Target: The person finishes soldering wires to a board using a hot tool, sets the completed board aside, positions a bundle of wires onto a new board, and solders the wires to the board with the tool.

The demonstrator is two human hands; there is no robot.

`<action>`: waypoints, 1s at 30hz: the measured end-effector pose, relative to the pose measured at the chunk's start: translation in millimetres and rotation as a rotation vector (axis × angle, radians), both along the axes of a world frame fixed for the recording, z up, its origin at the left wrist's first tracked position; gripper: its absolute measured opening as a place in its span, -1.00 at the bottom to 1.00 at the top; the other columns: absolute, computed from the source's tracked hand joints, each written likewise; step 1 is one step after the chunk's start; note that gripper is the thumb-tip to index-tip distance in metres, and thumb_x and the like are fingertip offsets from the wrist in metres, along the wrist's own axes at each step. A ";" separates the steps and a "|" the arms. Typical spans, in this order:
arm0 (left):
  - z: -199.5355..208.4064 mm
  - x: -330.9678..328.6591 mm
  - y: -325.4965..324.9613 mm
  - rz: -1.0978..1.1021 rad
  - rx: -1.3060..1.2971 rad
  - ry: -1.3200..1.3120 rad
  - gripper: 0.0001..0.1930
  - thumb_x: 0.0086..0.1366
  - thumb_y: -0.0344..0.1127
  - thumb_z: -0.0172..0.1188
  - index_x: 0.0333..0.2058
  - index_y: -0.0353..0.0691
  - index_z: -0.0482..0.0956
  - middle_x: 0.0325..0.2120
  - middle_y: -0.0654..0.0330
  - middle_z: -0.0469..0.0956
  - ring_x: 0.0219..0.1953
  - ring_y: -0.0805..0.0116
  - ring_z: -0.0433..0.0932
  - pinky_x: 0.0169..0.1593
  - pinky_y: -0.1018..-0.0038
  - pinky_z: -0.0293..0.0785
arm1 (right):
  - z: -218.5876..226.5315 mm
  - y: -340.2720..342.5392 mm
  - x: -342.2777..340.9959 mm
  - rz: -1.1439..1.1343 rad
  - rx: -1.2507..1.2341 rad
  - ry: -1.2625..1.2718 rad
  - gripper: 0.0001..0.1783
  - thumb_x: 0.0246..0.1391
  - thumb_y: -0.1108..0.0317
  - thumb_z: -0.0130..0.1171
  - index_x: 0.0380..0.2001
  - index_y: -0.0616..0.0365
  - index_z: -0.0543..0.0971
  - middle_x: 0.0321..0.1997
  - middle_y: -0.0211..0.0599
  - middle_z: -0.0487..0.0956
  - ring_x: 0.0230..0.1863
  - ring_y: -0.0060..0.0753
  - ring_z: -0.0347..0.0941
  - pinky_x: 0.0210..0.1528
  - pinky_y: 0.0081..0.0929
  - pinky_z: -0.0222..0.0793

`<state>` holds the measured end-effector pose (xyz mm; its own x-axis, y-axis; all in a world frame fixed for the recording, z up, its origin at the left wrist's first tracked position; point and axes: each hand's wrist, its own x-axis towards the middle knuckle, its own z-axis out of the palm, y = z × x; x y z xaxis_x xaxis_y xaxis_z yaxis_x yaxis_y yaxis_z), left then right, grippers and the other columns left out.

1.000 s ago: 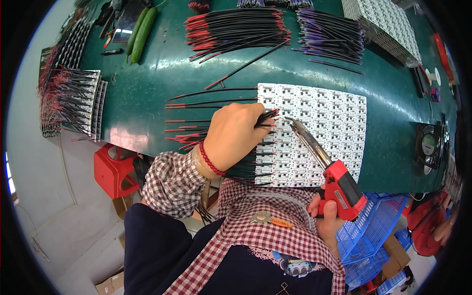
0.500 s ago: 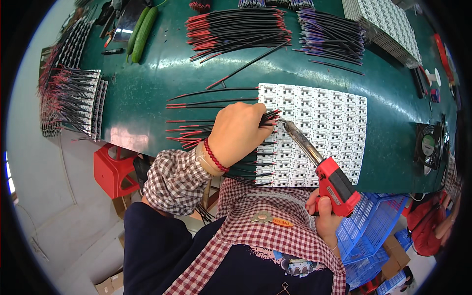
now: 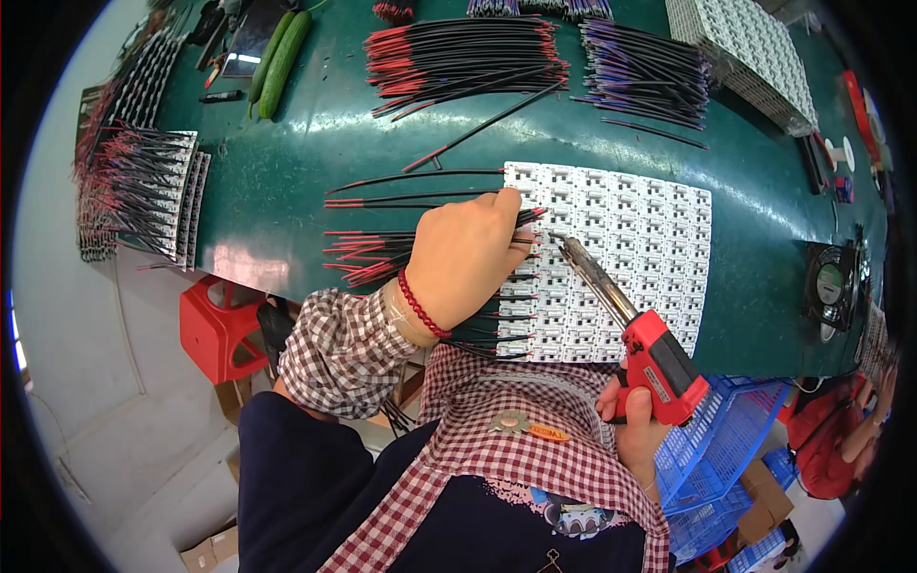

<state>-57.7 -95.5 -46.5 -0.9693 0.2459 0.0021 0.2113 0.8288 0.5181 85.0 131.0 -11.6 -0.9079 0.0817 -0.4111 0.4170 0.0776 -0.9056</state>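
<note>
My left hand (image 3: 468, 253) is closed around a small bunch of black wires (image 3: 368, 258) with red tips. The wire ends poke out past its fingers over the left edge of a white circuit-board panel (image 3: 621, 263), which lies flat and carries rows of small dark parts. Several wires jut left from that same edge, above and below the hand. In my right hand (image 3: 635, 420) is a red and black soldering gun (image 3: 659, 363), its fingers wrapped round the handle. The gun's metal tip points up and left over the panel, a little right of the wire ends.
Bundles of black-red wires (image 3: 468, 62) and black-purple wires (image 3: 645, 76) lie at the back. Stacked white panels (image 3: 750, 57) stand far right, wired panels (image 3: 177, 210) far left. Near the back left are cucumbers (image 3: 284, 72). A small fan (image 3: 831, 282) is at right, blue crates (image 3: 712, 439) below.
The soldering gun has shifted slightly right and down, its tip drawing away from the wire ends. My left hand stays at the panel edge, with its fingers slightly shifted.
</note>
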 end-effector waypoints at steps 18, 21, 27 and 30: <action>-5.9 -5.6 -7.7 -0.119 0.048 0.064 -0.81 0.03 -0.31 0.24 -0.50 -0.24 0.42 -0.54 0.09 0.50 -0.47 0.04 0.51 -0.45 0.24 0.39 | -12.4 7.3 6.7 0.090 0.104 0.035 -0.63 0.11 0.10 0.11 -0.40 0.27 0.49 -0.55 -0.34 0.47 -0.58 -0.57 0.36 -0.51 -0.59 0.28; -7.3 -5.0 -6.8 -0.117 0.065 0.087 -0.81 0.03 -0.31 0.24 -0.48 -0.23 0.42 -0.54 0.10 0.49 -0.46 0.05 0.51 -0.45 0.24 0.39 | -22.3 15.0 15.0 0.137 0.235 0.031 -0.71 -0.03 0.22 0.24 -0.39 0.26 0.52 -0.53 -0.32 0.49 -0.51 -0.47 0.45 -0.44 -0.54 0.35; -6.7 -4.5 -6.9 -0.125 0.061 0.089 -0.80 0.02 -0.32 0.25 -0.44 -0.23 0.42 -0.54 0.12 0.48 -0.47 0.07 0.51 -0.44 0.26 0.40 | -19.6 11.2 16.1 0.155 0.226 0.169 -0.53 0.16 -0.01 0.03 -0.30 0.28 0.47 -0.55 -0.34 0.46 -0.61 -0.62 0.29 -0.57 -0.63 0.22; -7.7 -4.3 -8.3 -0.126 0.060 0.087 -0.80 0.02 -0.32 0.26 -0.44 -0.23 0.42 -0.54 0.12 0.48 -0.48 0.07 0.51 -0.44 0.26 0.40 | -8.8 8.3 12.0 0.047 0.165 0.117 -0.33 0.14 -0.12 0.01 0.00 0.32 0.31 -0.55 -0.28 0.46 -0.63 -0.57 0.29 -0.58 -0.61 0.23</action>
